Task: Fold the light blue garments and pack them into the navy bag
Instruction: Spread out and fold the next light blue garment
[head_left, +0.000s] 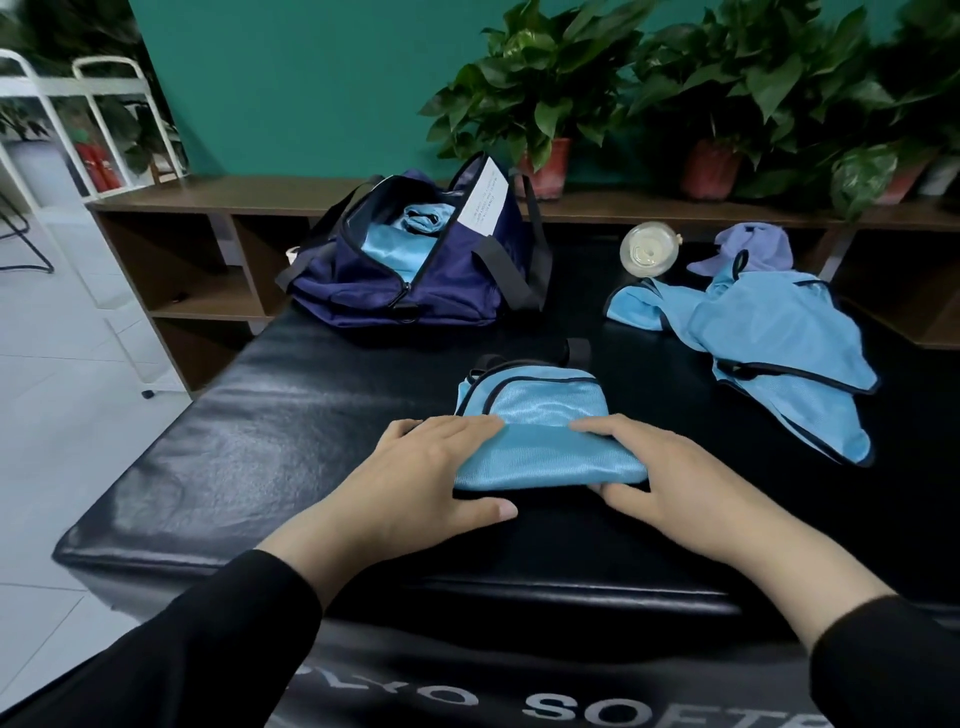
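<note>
A: Where's the garment being folded?

B: The folded garment (540, 441) lies on the black tabletop (218, 441), near the front edge. It's light blue mesh with dark trim, doubled over into a compact rectangle.

A: And the hands?

B: The left hand (431, 467) grips its left side, fingers laid over the top and thumb stretched along the tabletop under the near edge. The right hand (670, 478) holds the right side the same way, fingers over the top, thumb tucked beneath the near corner. Both wear black sleeves.

A: The bag?

B: The navy bag (415, 265) sits at the far left of the tabletop, unzipped and gaping. Light blue fabric (400, 234) is already inside, and a white sheet (485, 200) leans against its open flap.

A: Anything left to fold?

B: A loose pile (769, 343) of light blue garments lies at the right, well apart from the bag. Behind it sits a lavender cloth (748, 249), and just beside that a clear round container (649, 252) on its side. Potted plants (540, 104) line the shelf behind.
</note>
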